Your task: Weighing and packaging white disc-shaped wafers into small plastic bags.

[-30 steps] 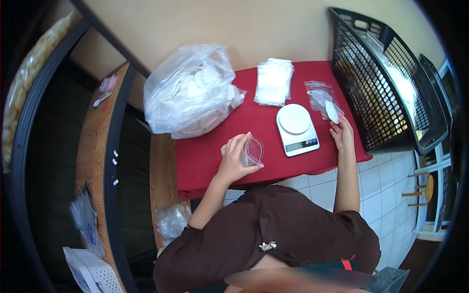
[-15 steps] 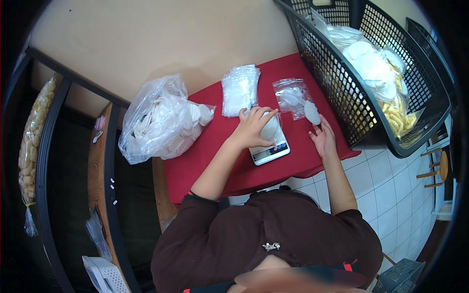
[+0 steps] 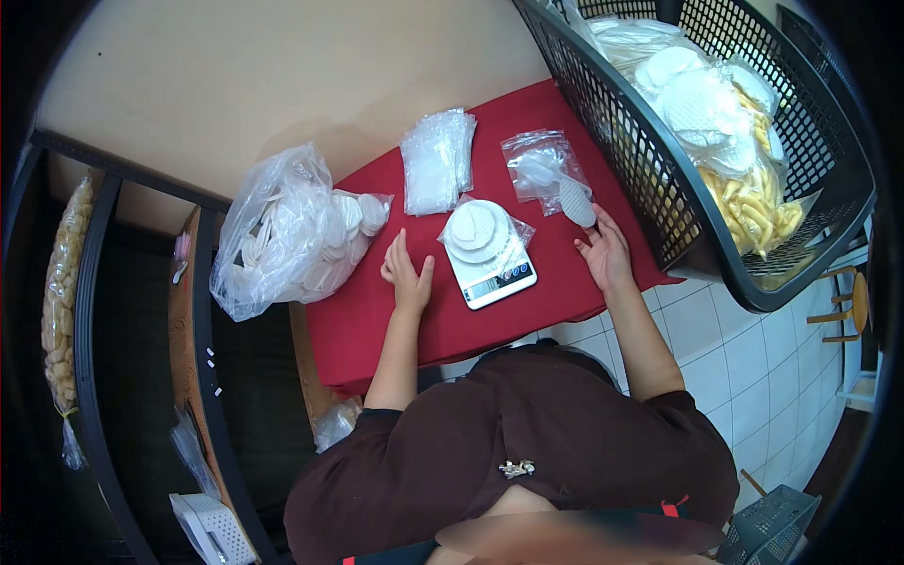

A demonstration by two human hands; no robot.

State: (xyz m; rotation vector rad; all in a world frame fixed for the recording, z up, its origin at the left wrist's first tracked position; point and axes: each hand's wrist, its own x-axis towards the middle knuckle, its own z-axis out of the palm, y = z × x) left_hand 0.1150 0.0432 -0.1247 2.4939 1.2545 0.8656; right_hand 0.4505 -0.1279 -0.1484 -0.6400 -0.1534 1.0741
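On the red-covered table, a white digital kitchen scale (image 3: 495, 288) carries a small stack of round white discs (image 3: 475, 229) on clear plastic. My left hand (image 3: 407, 275) hovers beside the scale's left side, fingers extended and holding nothing. To the right, my right hand (image 3: 610, 256) is palm up with thumb and fingers apart. Its fingertips come close to a white ribbed oval piece (image 3: 576, 201); whether they touch it I cannot tell. That piece overlaps a clear plastic bag (image 3: 537, 155). A large clear bag full of white discs (image 3: 292, 247) stands at the left.
Behind the scale lies a pile of flat clear bags (image 3: 437, 162). A tall black basket (image 3: 650, 155) at the right holds packed white discs and yellow curved pieces (image 3: 749, 212). Dark shelving (image 3: 87, 311) runs along the left, with a long filled bag (image 3: 66, 297).
My left hand has lifted off the discs on the scale and drawn back left, uncovering the stack. My right hand stays near the oval piece. The whole view has shifted slightly.
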